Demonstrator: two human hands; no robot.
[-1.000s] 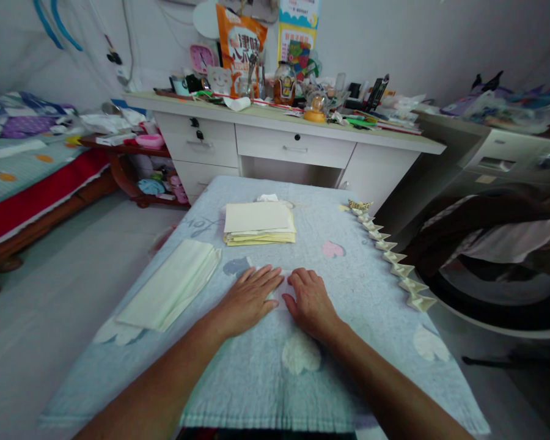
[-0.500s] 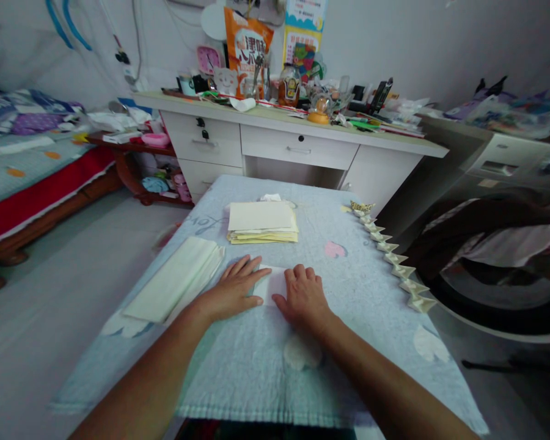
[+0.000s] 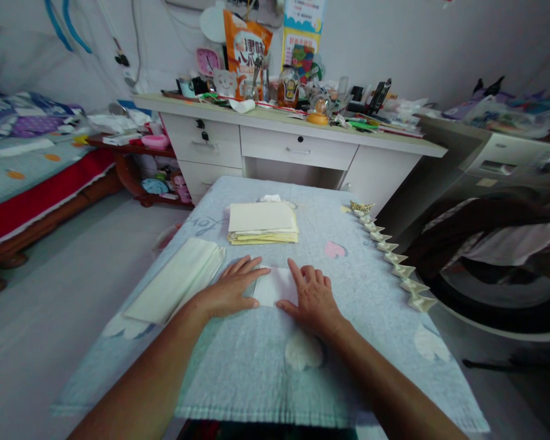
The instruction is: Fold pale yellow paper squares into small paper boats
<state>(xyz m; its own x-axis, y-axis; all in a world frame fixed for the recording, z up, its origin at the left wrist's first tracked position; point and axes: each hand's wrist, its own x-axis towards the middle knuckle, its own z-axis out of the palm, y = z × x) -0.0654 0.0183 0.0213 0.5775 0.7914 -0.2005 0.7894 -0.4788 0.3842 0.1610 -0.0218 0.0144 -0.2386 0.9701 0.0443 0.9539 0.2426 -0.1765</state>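
Observation:
A small white sheet of paper [image 3: 275, 286] lies flat on the cloth-covered table [image 3: 252, 373], between my two hands. My left hand [image 3: 233, 289] rests open on its left edge, thumb and forefinger spread apart. At the paper's right edge is my right hand [image 3: 315, 299], also open, its forefinger and thumb stretched along that side. Beyond the hands sits a stack of cream and yellow paper [image 3: 262, 218]. Left of my left hand lies a bundle of long pale paper [image 3: 176, 281], set at a slant.
A row of folded paper pieces [image 3: 396, 258] runs down the table's right side. Behind the table stands a white desk [image 3: 297, 150] crowded with jars and packets. A washing machine [image 3: 508, 177] is at the right, a bed [image 3: 41, 162] at the left.
My right hand has slid a little to the right, and its forefinger has straightened, showing more of the paper. My left hand has stayed almost still.

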